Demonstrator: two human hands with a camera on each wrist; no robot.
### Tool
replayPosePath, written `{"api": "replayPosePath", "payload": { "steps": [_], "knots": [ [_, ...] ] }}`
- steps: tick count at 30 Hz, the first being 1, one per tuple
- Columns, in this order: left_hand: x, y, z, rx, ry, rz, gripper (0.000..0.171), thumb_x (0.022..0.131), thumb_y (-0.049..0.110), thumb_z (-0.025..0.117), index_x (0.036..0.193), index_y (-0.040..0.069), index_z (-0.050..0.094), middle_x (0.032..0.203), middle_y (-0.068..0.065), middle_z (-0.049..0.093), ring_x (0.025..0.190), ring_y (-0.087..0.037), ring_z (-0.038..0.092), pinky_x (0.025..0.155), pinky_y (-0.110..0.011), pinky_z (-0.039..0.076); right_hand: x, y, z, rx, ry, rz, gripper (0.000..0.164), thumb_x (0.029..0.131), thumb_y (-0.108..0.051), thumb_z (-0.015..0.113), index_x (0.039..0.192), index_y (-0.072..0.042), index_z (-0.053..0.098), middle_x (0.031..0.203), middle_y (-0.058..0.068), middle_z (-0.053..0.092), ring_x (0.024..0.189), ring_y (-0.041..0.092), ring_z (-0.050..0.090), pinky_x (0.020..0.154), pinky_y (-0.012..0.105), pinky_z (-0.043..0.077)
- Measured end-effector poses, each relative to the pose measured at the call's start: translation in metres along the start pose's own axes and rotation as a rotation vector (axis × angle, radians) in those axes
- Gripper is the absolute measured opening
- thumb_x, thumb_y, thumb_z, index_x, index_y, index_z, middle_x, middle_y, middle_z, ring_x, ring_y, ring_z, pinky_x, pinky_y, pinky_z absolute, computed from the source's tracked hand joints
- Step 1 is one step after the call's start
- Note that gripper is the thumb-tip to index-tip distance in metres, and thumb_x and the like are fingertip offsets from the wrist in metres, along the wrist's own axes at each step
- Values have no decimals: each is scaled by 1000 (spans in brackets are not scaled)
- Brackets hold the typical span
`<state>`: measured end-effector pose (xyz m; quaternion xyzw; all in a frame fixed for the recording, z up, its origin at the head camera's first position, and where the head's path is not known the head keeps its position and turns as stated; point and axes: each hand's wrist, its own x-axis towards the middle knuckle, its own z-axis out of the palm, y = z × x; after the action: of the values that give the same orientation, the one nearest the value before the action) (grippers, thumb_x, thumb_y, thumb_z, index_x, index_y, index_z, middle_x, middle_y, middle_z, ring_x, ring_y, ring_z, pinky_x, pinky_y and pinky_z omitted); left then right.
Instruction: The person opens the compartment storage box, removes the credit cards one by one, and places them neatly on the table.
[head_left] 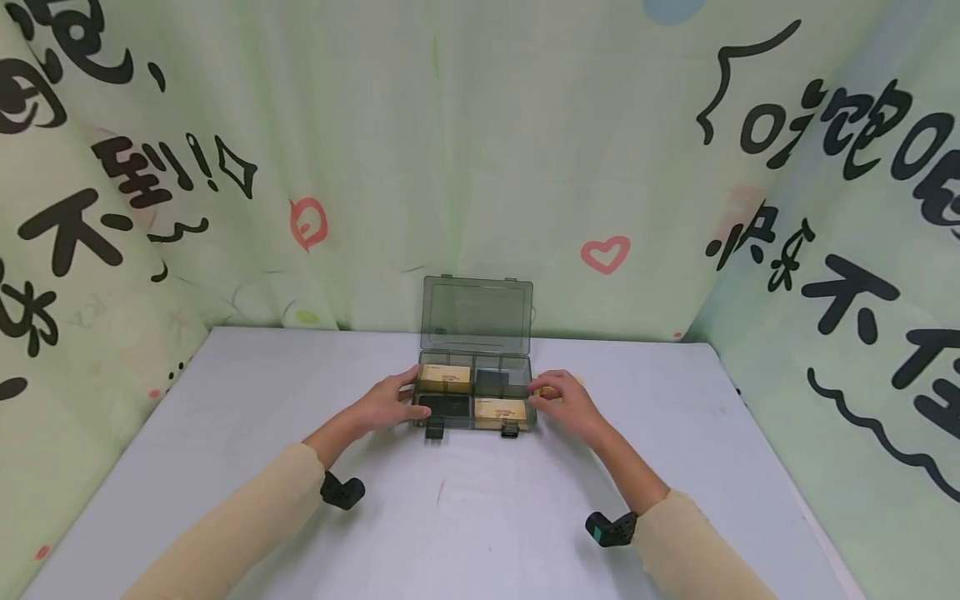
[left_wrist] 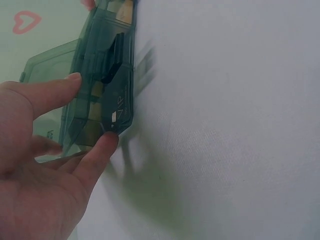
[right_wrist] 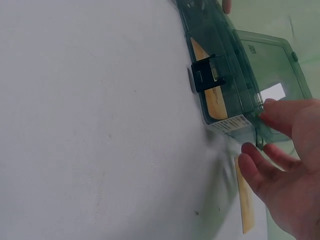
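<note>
A translucent dark-green storage box (head_left: 474, 422) sits on the table with its lid (head_left: 477, 315) raised at the back. In its four-part inside, a yellow small box (head_left: 446, 374) lies rear left and another yellow box (head_left: 500, 410) front right. A black box (head_left: 446, 407) fills the front left, and a dark item (head_left: 492, 380) lies rear right. My left hand (head_left: 393, 402) grips the box's left side, thumb over the front rim, fingers along the side. My right hand (head_left: 562, 398) holds the right end, thumb at the upper rim and fingertips against the end wall.
Two black latches, the left latch (head_left: 434, 430) and right latch (head_left: 510, 429), hang at the box's front. A flat yellow piece (right_wrist: 244, 195) lies on the white table (head_left: 465, 517) beyond the right hand. Printed curtains (head_left: 487, 167) stand close behind the box.
</note>
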<state>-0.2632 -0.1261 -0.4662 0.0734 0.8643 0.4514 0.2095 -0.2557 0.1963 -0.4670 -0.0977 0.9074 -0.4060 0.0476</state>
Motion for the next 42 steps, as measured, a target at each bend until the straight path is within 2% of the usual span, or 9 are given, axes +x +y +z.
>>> {"api": "replayPosePath", "payload": {
  "steps": [7, 15, 20, 27, 32, 35, 42],
  "knots": [
    [-2, 0, -2, -5, 7, 23, 88, 91, 21, 69, 157, 12, 11, 163, -12, 14, 145, -35, 31, 114, -50, 33, 2, -5, 8, 0, -27, 2, 25, 92, -15, 65, 115, -7, 67, 151, 21, 32, 108, 33, 61, 95, 50, 48],
    [-1, -2, -1, 3, -8, 26, 89, 91, 20, 68, 157, 11, 9, 163, -11, 13, 145, -36, 30, 114, -50, 33, 3, -5, 17, -100, -65, -7, 24, 94, -17, 63, 114, -6, 68, 156, 20, 24, 102, 24, 60, 91, 46, 48],
    [-3, -2, -1, -18, 0, 17, 88, 90, 18, 69, 157, 11, 11, 163, -12, 14, 145, -35, 30, 115, -50, 33, 5, -8, 19, -149, -81, -10, 23, 94, -18, 63, 114, -8, 69, 158, 19, 21, 103, 23, 60, 90, 44, 49],
    [-3, -2, 0, -13, 3, 19, 89, 89, 19, 70, 157, 12, 11, 163, -11, 15, 144, -36, 31, 115, -50, 33, 5, -10, 19, -176, -104, 16, 17, 95, -20, 61, 108, -11, 69, 160, 20, 17, 119, 33, 55, 101, 52, 43],
    [-3, -1, 0, -11, 0, 21, 89, 90, 19, 69, 157, 12, 11, 163, -12, 15, 144, -36, 31, 115, -51, 32, 6, -10, 18, -197, -122, 11, 18, 96, -20, 60, 109, -12, 69, 160, 21, 15, 137, 44, 38, 109, 57, 36],
    [-4, 0, 0, -14, 2, 15, 89, 90, 20, 69, 157, 13, 10, 163, -11, 15, 145, -35, 30, 115, -51, 32, 7, -9, 19, -205, -132, 12, 18, 96, -21, 59, 109, -12, 69, 160, 21, 14, 141, 46, 30, 111, 58, 33],
    [-3, 0, 0, -16, 6, 12, 89, 90, 20, 69, 157, 13, 11, 163, -12, 16, 145, -35, 31, 115, -51, 32, 7, -9, 19, -212, -149, 9, 17, 97, -20, 57, 108, -12, 67, 159, 24, 13, 143, 48, 26, 112, 60, 31]
  ]
}}
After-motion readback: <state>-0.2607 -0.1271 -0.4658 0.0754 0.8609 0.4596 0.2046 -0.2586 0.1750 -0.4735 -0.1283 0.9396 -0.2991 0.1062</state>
